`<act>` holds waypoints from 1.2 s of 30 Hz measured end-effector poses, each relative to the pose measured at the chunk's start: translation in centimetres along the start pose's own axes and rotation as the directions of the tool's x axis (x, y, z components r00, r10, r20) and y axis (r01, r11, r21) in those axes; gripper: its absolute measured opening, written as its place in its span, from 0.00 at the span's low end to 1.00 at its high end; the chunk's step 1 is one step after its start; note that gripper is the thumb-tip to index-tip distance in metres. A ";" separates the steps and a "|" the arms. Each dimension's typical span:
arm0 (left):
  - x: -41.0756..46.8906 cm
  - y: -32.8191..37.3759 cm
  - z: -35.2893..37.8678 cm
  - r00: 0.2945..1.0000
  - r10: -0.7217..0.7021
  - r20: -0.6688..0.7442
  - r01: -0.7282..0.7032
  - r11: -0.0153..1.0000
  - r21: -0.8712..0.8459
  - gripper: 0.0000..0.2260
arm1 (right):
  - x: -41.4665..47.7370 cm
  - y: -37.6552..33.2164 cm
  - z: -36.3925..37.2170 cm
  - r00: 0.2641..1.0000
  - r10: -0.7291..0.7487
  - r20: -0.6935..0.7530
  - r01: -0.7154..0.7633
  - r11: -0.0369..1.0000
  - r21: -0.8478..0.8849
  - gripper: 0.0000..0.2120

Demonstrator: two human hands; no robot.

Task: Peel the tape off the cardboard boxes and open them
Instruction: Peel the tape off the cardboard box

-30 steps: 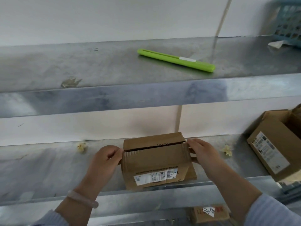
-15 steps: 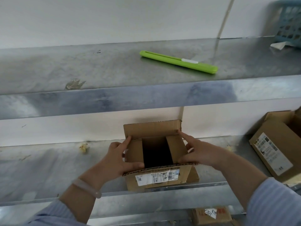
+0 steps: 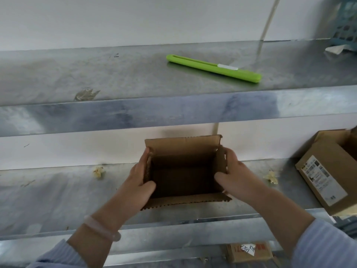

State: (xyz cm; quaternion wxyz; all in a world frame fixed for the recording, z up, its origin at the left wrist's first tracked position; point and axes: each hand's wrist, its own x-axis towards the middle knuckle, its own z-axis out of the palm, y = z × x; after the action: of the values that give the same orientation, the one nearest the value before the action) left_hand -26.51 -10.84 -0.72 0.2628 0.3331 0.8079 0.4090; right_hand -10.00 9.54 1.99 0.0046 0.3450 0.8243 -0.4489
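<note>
A small brown cardboard box (image 3: 183, 147) stands on the lower metal shelf (image 3: 58, 194) with all its flaps spread open and a dark, seemingly empty inside. My left hand (image 3: 141, 182) grips the box's left side flap, thumb inside the opening. My right hand (image 3: 233, 175) holds the right side flap the same way. The rear flap stands upright and the front flap folds down toward me.
A green box cutter (image 3: 212, 68) lies on the upper shelf (image 3: 116, 78). Another opened labelled box (image 3: 326, 171) sits at the right of the lower shelf. Crumpled tape scraps (image 3: 98, 172) lie beside the box, a blue basket (image 3: 343, 26) stands top right, and a small box (image 3: 249, 252) sits below.
The box went from nearly closed to fully open. My hands pulled the top flaps apart, then spread the side flaps outward.
</note>
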 end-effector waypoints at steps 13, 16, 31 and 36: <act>-4.2 -2.7 0.4 0.927 0.265 0.266 -0.349 0.869 0.350 0.43 | 0.7 6.1 -1.5 0.963 0.206 0.177 -0.267 0.606 0.749 0.25; -4.5 -3.9 0.6 0.910 0.301 0.286 -0.400 0.820 0.409 0.42 | 0.8 6.2 -1.2 0.952 0.198 0.233 -0.305 0.680 0.667 0.15; -0.9 -4.6 2.8 0.960 -0.032 -0.278 0.048 0.998 0.050 0.53 | -1.5 8.6 0.3 0.987 -0.024 0.161 -0.107 0.653 0.750 0.24; -1.2 -0.5 0.9 0.796 0.475 -0.375 -0.342 0.864 0.369 0.44 | -1.4 7.3 -0.8 0.995 -0.099 0.027 0.061 0.779 0.625 0.28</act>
State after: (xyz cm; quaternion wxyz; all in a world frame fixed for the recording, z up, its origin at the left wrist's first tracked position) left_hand -25.33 -11.52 -1.40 -0.0790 0.4302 0.8038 0.4032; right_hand -4.49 11.93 -2.45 -0.1047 0.2788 0.6433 -0.7054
